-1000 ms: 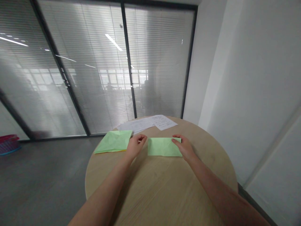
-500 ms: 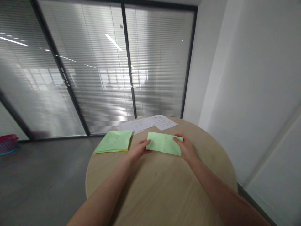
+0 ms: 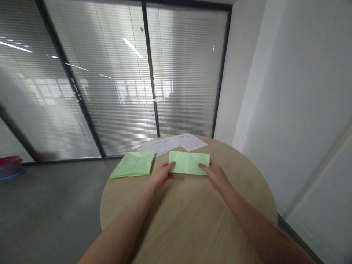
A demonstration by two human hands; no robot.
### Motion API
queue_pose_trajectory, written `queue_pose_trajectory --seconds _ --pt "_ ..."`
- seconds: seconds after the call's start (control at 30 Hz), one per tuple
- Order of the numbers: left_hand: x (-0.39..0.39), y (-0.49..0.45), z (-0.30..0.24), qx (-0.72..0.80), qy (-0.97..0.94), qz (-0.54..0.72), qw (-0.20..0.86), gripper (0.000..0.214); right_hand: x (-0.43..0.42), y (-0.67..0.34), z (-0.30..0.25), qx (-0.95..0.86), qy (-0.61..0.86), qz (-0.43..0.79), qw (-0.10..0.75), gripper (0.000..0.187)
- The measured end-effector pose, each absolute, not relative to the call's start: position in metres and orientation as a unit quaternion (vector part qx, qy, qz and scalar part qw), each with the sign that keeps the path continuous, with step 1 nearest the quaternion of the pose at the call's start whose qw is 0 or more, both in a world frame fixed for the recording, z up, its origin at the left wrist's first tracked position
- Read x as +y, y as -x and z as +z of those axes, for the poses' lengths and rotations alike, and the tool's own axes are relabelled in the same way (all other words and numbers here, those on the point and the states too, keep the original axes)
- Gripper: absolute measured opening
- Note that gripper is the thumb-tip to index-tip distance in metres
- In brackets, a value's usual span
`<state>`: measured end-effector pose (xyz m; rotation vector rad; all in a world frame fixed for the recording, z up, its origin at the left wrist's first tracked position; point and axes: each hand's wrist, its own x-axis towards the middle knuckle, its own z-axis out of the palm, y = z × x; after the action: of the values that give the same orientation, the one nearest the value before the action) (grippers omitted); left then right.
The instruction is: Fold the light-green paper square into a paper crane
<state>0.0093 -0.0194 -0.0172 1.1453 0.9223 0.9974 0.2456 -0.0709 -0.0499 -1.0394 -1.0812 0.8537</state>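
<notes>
A creased, folded sheet of light green paper is held up between my two hands, above the round wooden table. My left hand pinches its left end, thumb on top and fingers underneath. At the other end, my right hand grips the lower right corner with the thumb on the front; its other fingers are hidden behind the paper. Left of my left hand lies a stack of green paper, with a yellow edge showing below.
White printed sheets lie at the table's far side. Glass partitions with blinds stand behind the table, and a white wall rises on the right. A pink and blue plastic basket sits on the grey floor at far left.
The green paper has shifted slightly left and turned level, its right end raised. My right hand has moved from the paper's right edge onto its lower right corner.
</notes>
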Motion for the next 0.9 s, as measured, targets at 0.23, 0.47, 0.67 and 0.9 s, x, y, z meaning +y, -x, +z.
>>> queue_pose_trajectory --seconds 0.23,0.47,0.67,0.9 --pt "-0.0203 -0.0111 -0.0153 0.404 -0.455 0.423 0.672 0.022 -0.0744 -0.2459 -0.0495 -0.509 0.530 0.266 0.624 0.037" --pt "-0.0221 -0.0125 -0.0158 0.399 -0.459 0.420 0.674 0.021 -0.0710 -0.2469 -0.0504 -0.566 0.497 0.247 0.610 0.025" --pt "-0.0231 -0.0128 -0.0136 0.403 -0.458 0.423 0.670 0.019 -0.0704 -0.2435 -0.0565 -0.632 0.461 0.233 0.578 0.029" --pt "-0.0218 -0.0122 -0.0138 0.398 -0.452 0.438 0.668 0.016 -0.0723 -0.2434 -0.0586 -0.673 0.453 0.211 0.545 0.043"
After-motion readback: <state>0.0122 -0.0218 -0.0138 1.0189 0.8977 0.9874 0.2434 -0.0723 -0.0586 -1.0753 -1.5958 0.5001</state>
